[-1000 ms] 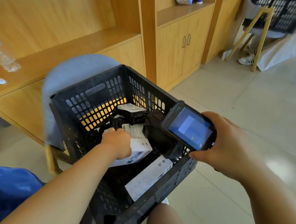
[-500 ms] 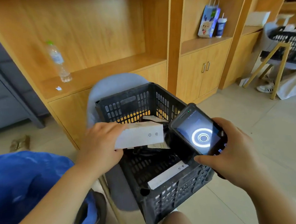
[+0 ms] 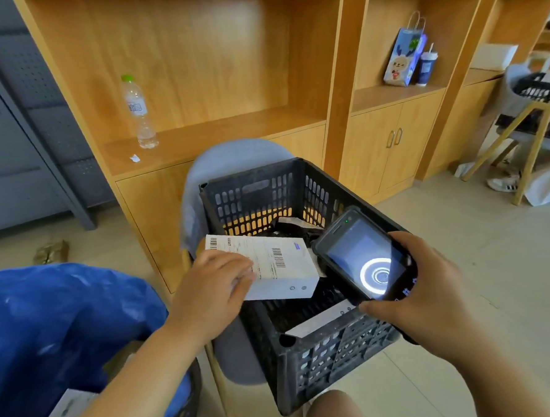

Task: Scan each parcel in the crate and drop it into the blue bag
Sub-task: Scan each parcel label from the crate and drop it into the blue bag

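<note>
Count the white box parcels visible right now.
2. One white box is held by the left hand above the crate; another white box lies inside by the near wall. Dark bagged items may hide more.

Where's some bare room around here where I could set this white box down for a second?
The wooden shelf is bare right of the water bottle. The floor between the crate and the cabinet doors is open. The crate holds parcels, and the blue bag fills the left.
</note>
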{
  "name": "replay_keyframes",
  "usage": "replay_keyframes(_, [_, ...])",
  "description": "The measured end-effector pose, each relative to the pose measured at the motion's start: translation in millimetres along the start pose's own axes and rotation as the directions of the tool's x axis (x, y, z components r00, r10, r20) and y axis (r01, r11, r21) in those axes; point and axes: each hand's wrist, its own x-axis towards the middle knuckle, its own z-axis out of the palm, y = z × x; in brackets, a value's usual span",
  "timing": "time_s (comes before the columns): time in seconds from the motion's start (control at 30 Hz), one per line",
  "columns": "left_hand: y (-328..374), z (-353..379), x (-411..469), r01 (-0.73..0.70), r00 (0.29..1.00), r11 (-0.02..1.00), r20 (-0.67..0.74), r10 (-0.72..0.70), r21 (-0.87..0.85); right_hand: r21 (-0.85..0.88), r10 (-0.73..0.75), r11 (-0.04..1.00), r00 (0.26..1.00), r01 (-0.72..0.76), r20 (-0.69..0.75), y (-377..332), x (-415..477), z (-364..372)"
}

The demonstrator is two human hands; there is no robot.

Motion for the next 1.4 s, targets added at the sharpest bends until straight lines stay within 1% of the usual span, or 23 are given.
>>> replay_keyframes(0.1, [-4.2,5.7,0.2,0.189,0.975,0.973,-0.096,-0.203,-0.133,-0.001,-0.009,1.000,1.000,0.009,0.010,-1.9,0.0,-0.9])
replay_keyframes(0.17, [-3.9,7.8,0.8,0.311,0.931,0.936,-0.144,-0.335,-0.166,-0.003,-0.002,1.000,1.000,0.002,0.031,-2.7,-0.3,-1.5])
replay_keyframes(0.2, [-4.2,7.9,1.7,0.378,0.903,0.907,-0.141,-0.406,-0.186,-0.008,0.000,1.000,0.999,0.001,0.041,-2.9,-0.5,-1.7])
replay_keyframes(0.23, [-4.7,7.7,2.6,0.447,0.873,0.867,-0.105,-0.476,-0.220,-0.019,-0.001,1.000,0.999,0.002,0.048,-3.1,-0.7,-1.6])
replay_keyframes(0.27, [-5.8,7.0,3.8,0.513,0.841,0.813,-0.032,-0.541,-0.275,-0.033,-0.004,0.999,0.999,0.006,0.054,-3.3,-1.0,-1.3])
replay_keyframes(0.33, [-8.0,3.4,5.8,0.641,0.752,0.644,0.171,-0.637,-0.418,-0.058,0.001,0.998,0.998,0.003,0.066,-4.3,-1.0,-0.8])
replay_keyframes(0.37, [-8.5,1.0,6.0,0.690,0.702,0.551,0.251,-0.666,-0.469,-0.071,0.006,0.997,0.997,-0.001,0.076,-5.4,-1.0,-0.6])
replay_keyframes(0.4, [-9.3,-1.4,6.0,0.723,0.659,0.469,0.303,-0.688,-0.507,-0.087,0.006,0.996,0.996,0.002,0.088,-6.5,-0.8,-0.5])
replay_keyframes(0.5, [-12.7,-5.9,7.1,0.746,0.562,0.231,0.404,-0.722,-0.624,-0.141,0.000,0.990,0.994,0.015,0.105,-9.8,-0.4,-0.7])
replay_keyframes(0.57, [-14.3,-7.6,6.4,0.731,0.528,0.098,0.469,-0.708,-0.675,-0.152,0.006,0.988,0.995,0.010,0.104,-11.2,-0.2,-0.7])
replay_keyframes(0.67, [-14.0,-11.4,2.3,0.694,0.519,-0.027,0.526,-0.673,-0.719,-0.197,0.008,0.980,0.995,0.012,0.103,-14.0,0.4,-0.6])
replay_keyframes(0.77, [-15.3,-13.8,-1.5,0.631,0.514,-0.119,0.528,-0.676,-0.767,-0.242,0.017,0.970,0.991,0.016,0.130,-17.8,1.7,-0.7])
replay_keyframes(0.83, [-17.6,-15.9,-3.0,0.585,0.534,-0.128,0.498,-0.683,-0.801,-0.279,0.030,0.960,0.988,0.013,0.150,-20.7,2.5,-0.7])
replay_keyframes(0.97, [-23.3,-21.8,-4.9,0.476,0.597,-0.035,0.352,-0.721,-0.879,-0.347,0.040,0.937,0.982,0.028,0.186,-25.4,3.9,0.9])
replay_keyframes(1.03, [-26.3,-23.1,-5.8,0.422,0.633,0.051,0.254,-0.732,-0.905,-0.378,0.031,0.924,0.976,0.055,0.217,-27.2,5.3,1.9])
replay_keyframes(1.1, [-28.4,-23.3,-7.1,0.403,0.668,0.177,0.156,-0.728,-0.898,-0.417,0.029,0.905,0.967,0.081,0.252,-29.4,6.6,3.2])
replay_keyframes(1.17, [-30.0,-23.4,-7.9,0.399,0.677,0.264,0.088,-0.731,-0.878,-0.454,0.039,0.886,0.961,0.092,0.272,-31.7,7.9,4.3])
replay_keyframes(1.4, [-32.0,-21.3,-11.5,0.380,0.688,0.330,0.025,-0.725,-0.864,-0.492,0.069,0.863,0.941,0.111,0.333,-36.0,9.8,4.8])
